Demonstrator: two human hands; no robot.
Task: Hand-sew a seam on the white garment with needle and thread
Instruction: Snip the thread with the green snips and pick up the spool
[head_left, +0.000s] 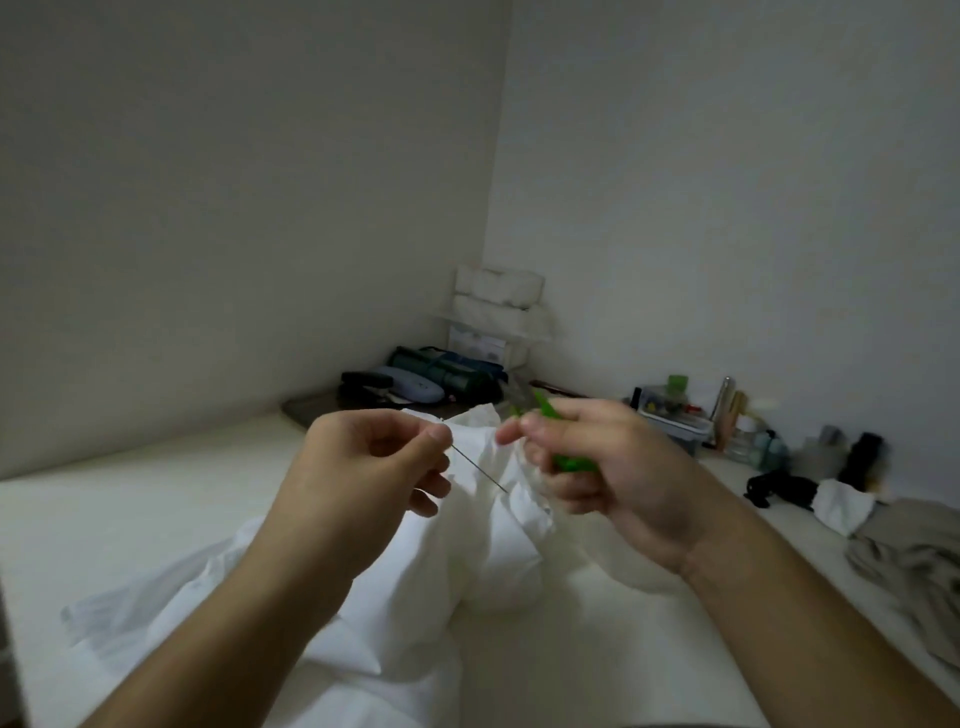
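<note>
Two hands up over white garment (467, 561), which lies bunched at my 12 o'clock. Left hand (363, 467) pinches needle (480, 467) near eye end; right hand (597, 467) grips green scissors (571, 461). I judge cloth soft, limp, light; needle thin, slippery, so hold near eye.

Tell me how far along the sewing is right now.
Done: no finished stitching can be made out on the white garment. In hand: left hand pinches the needle; right hand grips a green tool, apparently scissors. Thread too fine to see. Left: possibly the seam itself.
</note>
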